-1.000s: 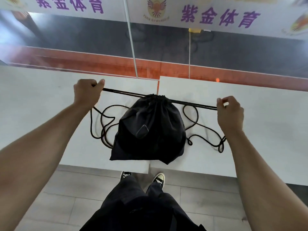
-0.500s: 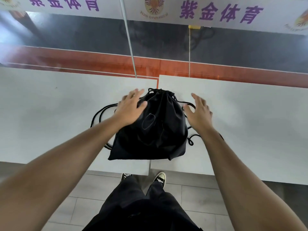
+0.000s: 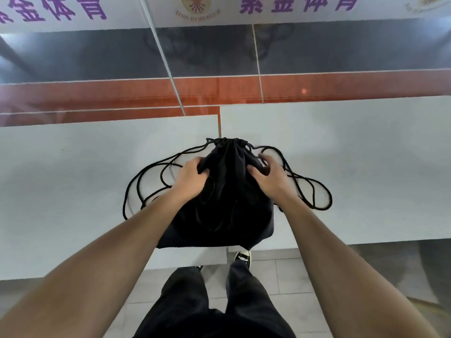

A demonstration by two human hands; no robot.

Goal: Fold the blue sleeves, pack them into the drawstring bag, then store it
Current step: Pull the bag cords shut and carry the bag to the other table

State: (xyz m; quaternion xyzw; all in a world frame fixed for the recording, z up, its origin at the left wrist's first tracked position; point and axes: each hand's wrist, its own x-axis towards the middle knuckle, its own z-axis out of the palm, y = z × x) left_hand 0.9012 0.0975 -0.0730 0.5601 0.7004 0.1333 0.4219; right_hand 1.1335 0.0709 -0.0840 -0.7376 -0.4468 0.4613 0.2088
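A black drawstring bag (image 3: 224, 215) lies on the white table (image 3: 73, 179), its mouth cinched closed at the far end. Black cords (image 3: 144, 181) loop loosely on the table at both sides. My left hand (image 3: 190, 178) grips a fold of the bag's fabric on its upper left. My right hand (image 3: 267, 175) has its fingers curled into the fabric on the upper right. The blue sleeves are not visible.
A second white table (image 3: 353, 167) abuts the first on the right, with a narrow seam between them. A glass wall (image 3: 219, 57) with purple lettering stands just beyond. Tiled floor, my dark trousers and shoes (image 3: 242, 256) lie below the near edge.
My hands let go of the taut cords, came inward with fingers spread, and now grip the bag's fabric on both sides. The cords have fallen slack on the table.
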